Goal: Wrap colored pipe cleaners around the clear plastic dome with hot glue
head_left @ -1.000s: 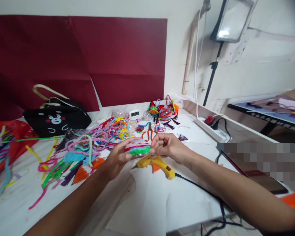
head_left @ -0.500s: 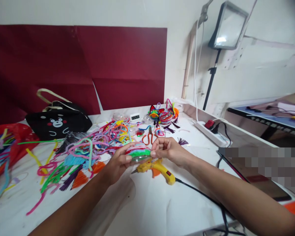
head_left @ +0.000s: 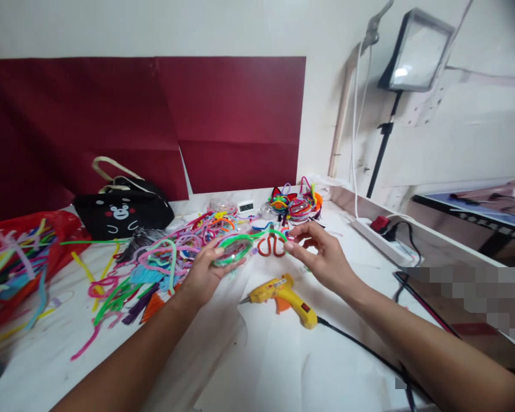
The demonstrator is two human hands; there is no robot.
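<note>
My left hand [head_left: 203, 272] is closed on a clear plastic oval [head_left: 235, 252] edged with green pipe cleaner. From that oval a green strip [head_left: 268, 232] runs to the right, where the thumb and fingers of my right hand [head_left: 315, 252] pinch its end. Orange-handled pliers [head_left: 271, 245] lie just behind the strip. In front of my hands a yellow glue gun [head_left: 285, 294] rests on the white table, its nozzle pointing left and its black cord trailing right.
Left of my hands is a heap of pipe cleaners and tassels [head_left: 167, 252], with a red bag [head_left: 64, 240] and a black bag [head_left: 122, 212] beyond. Finished colourful pieces [head_left: 300, 207] and a small white clock [head_left: 246, 207] stand behind. A power strip [head_left: 386, 243] lies right.
My hands have moved apart, and the green strip now stretches between them. The oval is turned so its clear face shows. The whole view has shifted slightly.
</note>
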